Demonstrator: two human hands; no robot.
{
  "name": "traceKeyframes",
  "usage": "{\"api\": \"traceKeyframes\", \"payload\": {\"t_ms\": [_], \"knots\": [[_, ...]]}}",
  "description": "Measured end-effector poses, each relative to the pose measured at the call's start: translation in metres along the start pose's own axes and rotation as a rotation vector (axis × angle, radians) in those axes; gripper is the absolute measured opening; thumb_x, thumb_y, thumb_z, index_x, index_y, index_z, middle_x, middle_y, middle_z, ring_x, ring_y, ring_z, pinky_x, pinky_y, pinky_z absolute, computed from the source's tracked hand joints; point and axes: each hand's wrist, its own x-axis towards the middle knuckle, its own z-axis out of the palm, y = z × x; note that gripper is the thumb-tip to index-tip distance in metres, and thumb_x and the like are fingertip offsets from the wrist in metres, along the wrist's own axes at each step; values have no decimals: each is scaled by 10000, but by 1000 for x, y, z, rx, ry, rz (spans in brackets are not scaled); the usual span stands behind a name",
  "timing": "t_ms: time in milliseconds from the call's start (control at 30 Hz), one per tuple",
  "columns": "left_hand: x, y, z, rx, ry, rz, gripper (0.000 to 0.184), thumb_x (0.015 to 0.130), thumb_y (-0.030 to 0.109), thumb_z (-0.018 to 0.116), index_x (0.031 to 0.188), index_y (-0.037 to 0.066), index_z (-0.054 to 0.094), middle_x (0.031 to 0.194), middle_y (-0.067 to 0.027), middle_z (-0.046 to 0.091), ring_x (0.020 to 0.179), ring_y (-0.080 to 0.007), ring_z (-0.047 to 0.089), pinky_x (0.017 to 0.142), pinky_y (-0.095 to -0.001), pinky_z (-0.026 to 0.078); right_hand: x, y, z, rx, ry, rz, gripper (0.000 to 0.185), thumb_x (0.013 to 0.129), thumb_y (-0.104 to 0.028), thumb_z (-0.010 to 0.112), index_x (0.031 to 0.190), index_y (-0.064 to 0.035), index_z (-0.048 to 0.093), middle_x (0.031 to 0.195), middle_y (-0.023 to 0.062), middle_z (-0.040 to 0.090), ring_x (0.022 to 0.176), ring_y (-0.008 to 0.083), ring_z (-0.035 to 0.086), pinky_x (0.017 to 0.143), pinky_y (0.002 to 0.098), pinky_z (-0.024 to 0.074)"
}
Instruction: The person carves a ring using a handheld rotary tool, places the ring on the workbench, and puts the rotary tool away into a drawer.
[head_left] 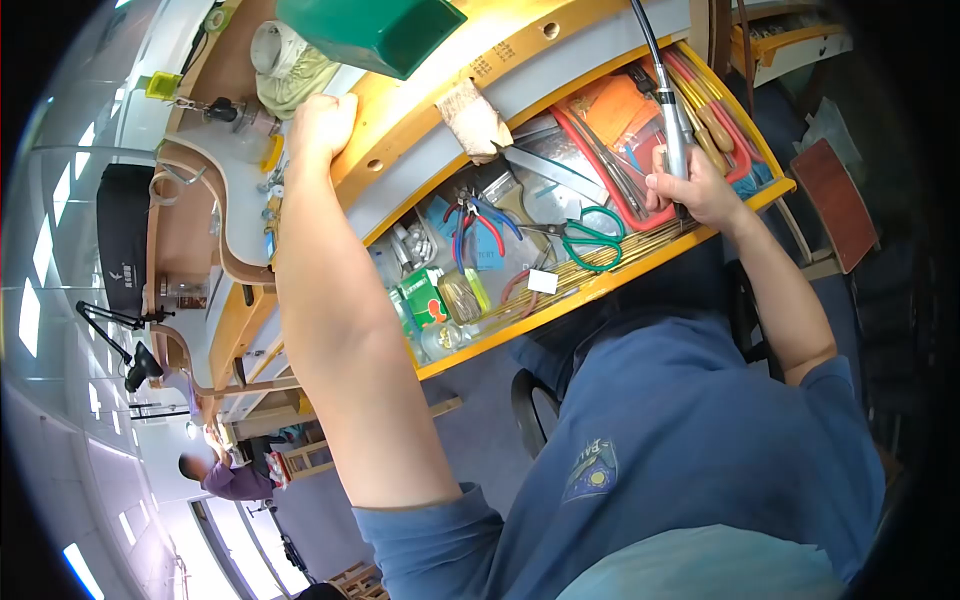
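Note:
My right hand [692,188] is wrapped round a metal rotary handpiece [673,130], whose dark cable runs up out of view. It is over the right end of the open drawer [575,305], near a red tray [592,165] of files and wooden-handled tools. My left hand [322,124] is closed at the bench edge, beside a pale green cloth [296,88]; whatever its fingers may hold is hidden. Between the arms, the drawer holds green-handled scissors [594,240], red and blue pliers [480,222], a steel ruler [556,174] and thin brass-coloured rods [640,246].
A worn wooden bench pin [474,120] juts from the bench edge [400,145] over the drawer. A green lamp shade [385,35] hangs above the bench. A reddish-brown board [835,205] stands at the right. Another person [235,480] works farther off, lower left.

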Motion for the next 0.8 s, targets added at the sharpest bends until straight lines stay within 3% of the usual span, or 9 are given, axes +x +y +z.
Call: {"api": "traceKeyframes", "payload": {"t_ms": [200, 300, 400, 533, 800], "knots": [[14, 1, -53, 146, 228, -11, 550, 846, 457, 381, 983, 54, 730, 1062, -206, 688, 1019, -389, 646, 883, -457, 491, -2, 0, 0, -7, 3, 3, 222, 880, -174, 654, 777, -75, 485, 673, 75, 616, 639, 116, 594, 613, 241, 472], [10, 5, -40, 97, 179, -19, 522, 833, 453, 413, 978, 67, 734, 1065, -197, 688, 1010, -381, 650, 884, -447, 491, -1, 0, 0, -8, 2, -3, 213, 881, -172, 650, 781, -70, 493, 678, 79, 621, 636, 112, 585, 615, 240, 469], [-5, 10, 14, -109, 108, -45, 443, 770, 441, 517, 909, 87, 746, 963, -178, 705, 935, -366, 666, 824, -420, 504, -1, 1, 1, -11, 6, 0, 207, 884, -168, 645, 779, -70, 495, 682, 79, 624, 632, 110, 581, 618, 241, 469], [-6, 7, 13, -132, 19, -18, 431, 763, 442, 521, 834, 83, 748, 923, -183, 701, 898, -344, 672, 787, -413, 508, -5, 0, 6, -8, 7, 17, 205, 888, -164, 639, 775, -72, 495, 674, 68, 618, 637, 113, 585, 628, 249, 475], [-7, 8, 1, -32, 63, 17, 458, 788, 445, 487, 890, 79, 744, 992, -186, 697, 962, -359, 659, 844, -414, 502, -1, 0, 1, 38, 21, -11, 215, 891, -176, 643, 740, -52, 555, 663, 59, 630, 606, 97, 583, 594, 244, 480]]}}
